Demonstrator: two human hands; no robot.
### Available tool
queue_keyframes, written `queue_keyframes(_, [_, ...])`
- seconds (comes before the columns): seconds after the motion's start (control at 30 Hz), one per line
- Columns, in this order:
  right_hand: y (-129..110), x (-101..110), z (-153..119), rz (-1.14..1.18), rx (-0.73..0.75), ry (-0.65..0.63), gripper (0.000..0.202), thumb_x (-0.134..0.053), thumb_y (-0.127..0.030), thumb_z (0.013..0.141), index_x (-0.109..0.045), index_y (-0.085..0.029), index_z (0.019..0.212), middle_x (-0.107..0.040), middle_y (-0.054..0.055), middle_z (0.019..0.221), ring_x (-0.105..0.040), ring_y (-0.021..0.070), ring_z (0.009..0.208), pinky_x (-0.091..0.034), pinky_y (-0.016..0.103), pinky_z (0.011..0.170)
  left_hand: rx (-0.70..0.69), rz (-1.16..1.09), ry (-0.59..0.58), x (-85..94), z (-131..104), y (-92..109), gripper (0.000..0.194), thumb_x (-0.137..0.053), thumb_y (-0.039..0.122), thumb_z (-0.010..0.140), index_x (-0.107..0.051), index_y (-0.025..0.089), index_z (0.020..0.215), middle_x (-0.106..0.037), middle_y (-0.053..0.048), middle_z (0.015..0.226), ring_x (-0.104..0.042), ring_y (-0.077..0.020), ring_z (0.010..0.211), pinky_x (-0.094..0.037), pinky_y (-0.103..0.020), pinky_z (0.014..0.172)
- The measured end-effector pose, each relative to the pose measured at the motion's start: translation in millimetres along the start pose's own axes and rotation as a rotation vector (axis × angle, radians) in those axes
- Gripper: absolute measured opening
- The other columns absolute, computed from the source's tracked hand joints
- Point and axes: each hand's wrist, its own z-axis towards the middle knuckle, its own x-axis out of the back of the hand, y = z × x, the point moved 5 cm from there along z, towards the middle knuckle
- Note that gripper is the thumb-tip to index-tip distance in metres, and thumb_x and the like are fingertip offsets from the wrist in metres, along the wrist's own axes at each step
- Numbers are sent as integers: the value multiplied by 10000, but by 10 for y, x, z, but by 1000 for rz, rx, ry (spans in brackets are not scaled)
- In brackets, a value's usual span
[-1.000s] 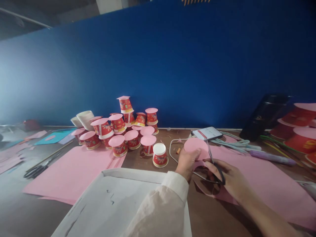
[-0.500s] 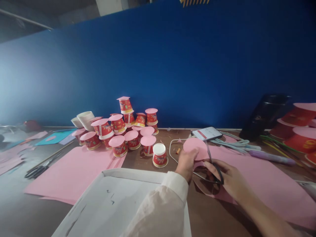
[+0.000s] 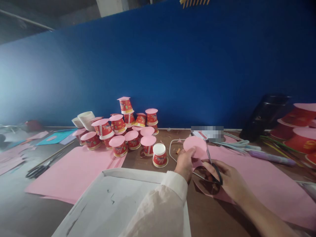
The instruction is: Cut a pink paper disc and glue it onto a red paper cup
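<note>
My left hand (image 3: pixel 185 163) pinches a round pink paper disc (image 3: pixel 195 145) by its near edge, thumb on top. Black-handled scissors (image 3: pixel 217 173) are in my right hand (image 3: pixel 228 176), fingers through the loops. Their blades point up and away along the disc's right edge; whether they touch it I cannot tell. Just left of my left hand stands a red paper cup (image 3: pixel 160 158), upside down with its white base bare. Beyond it, several upturned red cups (image 3: pixel 120 150) bear pink paper pieces, some of them stacked.
Pink sheets lie at left (image 3: pixel 71 171) and right (image 3: pixel 266 184). A white box lid (image 3: pixel 128 197) is in front of me. Other scissors (image 3: pixel 40 169) lie far left. Behind my hands are a phone, partly blurred out, and a pale cable (image 3: pixel 237 144); a dark bottle (image 3: pixel 264 115) stands behind.
The scissors' blades have shifted slightly right of the disc, and the disc has turned or tilted a little in my left hand. Both hands have barely moved.
</note>
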Motion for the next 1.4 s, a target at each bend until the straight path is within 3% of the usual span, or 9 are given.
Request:
queue_keyframes(0.23, [51,-6,6,53,-9,-9,438,-763,-578,775,-800,-212,1013,-734,18,661,-684,243,650,-537,315,601,-5,22,-44,24,42,-48,376,-879,356,598,-598,186,781,-591,6,687,-510,-113,557,-430,-239,526])
queue_keyframes(0.4, [29,1,16,36,-11,-7,420,-754,-599,781,-791,-215,947,-744,26,687,-684,245,680,-539,323,638,-19,30,-47,39,64,-59,403,-903,373,584,-625,163,786,-590,-1,708,-529,-117,599,-438,-236,551])
queue_keyframes(0.53, [36,-17,6,60,-27,-18,451,-764,-603,771,-791,-220,1008,-744,18,693,-683,240,678,-537,313,616,-23,21,-50,34,76,-51,433,-925,352,559,-655,142,824,-631,-21,755,-555,-114,621,-436,-226,551])
queue_keyframes(0.77, [11,-26,-18,59,18,8,488,-744,-629,756,-805,-206,991,-720,11,647,-673,230,630,-525,303,580,-68,-15,-125,-6,41,-17,561,-937,349,542,-702,129,1002,-702,-60,875,-612,-126,664,-448,-223,559])
queue_keyframes(1.17, [68,-34,9,61,-32,-6,526,-758,-619,744,-794,-200,1060,-737,19,656,-681,234,636,-526,298,565,-42,-31,-25,35,61,-32,393,-851,193,687,-663,115,1022,-699,-73,899,-634,-132,653,-474,-217,508])
queue_keyframes(1.4, [-21,-46,-54,48,0,16,527,-704,-640,780,-776,-195,1054,-706,10,649,-661,223,612,-523,298,538,13,-92,-72,-31,-41,10,413,-843,137,689,-631,141,1043,-712,-66,922,-651,-125,654,-509,-194,507])
